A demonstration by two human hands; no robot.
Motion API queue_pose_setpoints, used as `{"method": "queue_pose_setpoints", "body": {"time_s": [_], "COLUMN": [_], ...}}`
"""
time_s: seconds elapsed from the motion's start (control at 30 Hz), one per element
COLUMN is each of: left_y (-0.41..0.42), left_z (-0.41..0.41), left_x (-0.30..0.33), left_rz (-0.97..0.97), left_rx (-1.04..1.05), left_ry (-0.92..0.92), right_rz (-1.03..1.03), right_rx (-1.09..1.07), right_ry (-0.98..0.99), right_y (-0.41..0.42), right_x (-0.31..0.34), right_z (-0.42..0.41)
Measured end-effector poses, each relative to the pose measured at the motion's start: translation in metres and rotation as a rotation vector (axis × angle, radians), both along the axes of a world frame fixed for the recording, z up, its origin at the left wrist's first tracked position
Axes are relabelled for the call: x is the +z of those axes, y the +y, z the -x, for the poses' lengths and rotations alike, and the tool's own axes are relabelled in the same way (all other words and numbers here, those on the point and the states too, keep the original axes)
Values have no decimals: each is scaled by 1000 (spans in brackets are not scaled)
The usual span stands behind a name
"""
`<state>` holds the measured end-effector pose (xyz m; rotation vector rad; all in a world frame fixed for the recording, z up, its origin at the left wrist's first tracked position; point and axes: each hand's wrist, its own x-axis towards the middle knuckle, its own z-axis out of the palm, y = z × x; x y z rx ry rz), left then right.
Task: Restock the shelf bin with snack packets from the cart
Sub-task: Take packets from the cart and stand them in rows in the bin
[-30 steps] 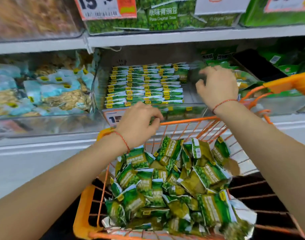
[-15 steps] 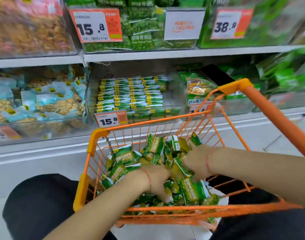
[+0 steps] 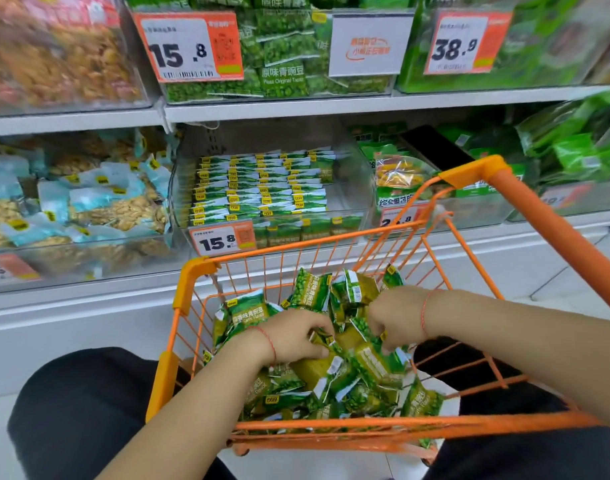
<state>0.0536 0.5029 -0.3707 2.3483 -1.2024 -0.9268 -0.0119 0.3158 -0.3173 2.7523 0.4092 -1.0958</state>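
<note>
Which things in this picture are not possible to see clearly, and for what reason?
All in the head view:
- Left hand and right hand: fingertips buried among the snack packets, so the grip is unclear.
- Cart: its bottom is hidden under the packets.
- Shelf bin: its back is in shadow.
- Price tag to its right: partly covered by the cart's rim.
- Left bags: blurred.

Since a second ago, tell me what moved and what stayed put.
The right hand came down from the clear shelf bin into the orange wire cart; both it and the left hand now dig into the green snack packets. The bin's stacked rows are unchanged.
</note>
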Motion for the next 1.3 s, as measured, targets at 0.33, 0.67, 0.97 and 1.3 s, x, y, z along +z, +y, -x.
{"method": "queue_pose_setpoints", "body": {"time_s": [0.33, 0.67, 0.97, 1.3], "left_y": [21, -2, -3, -3], "left_z": [-20, 15, 21, 21], "left_x": [29, 36, 33, 33], "left_rz": [438, 1084, 1036, 953], "left_rx": [448, 766, 400, 475], "left_ry": [269, -346, -467, -340], "right_rz": [-495, -1212, -1464, -1522], "right_rx": [-504, -1207, -1269, -1227], "right_ry": [-314, 85, 119, 167], "right_y": [-25, 13, 9, 8], "right_x": [62, 59, 55, 58], "right_z": [-17, -10, -13, -13]}}
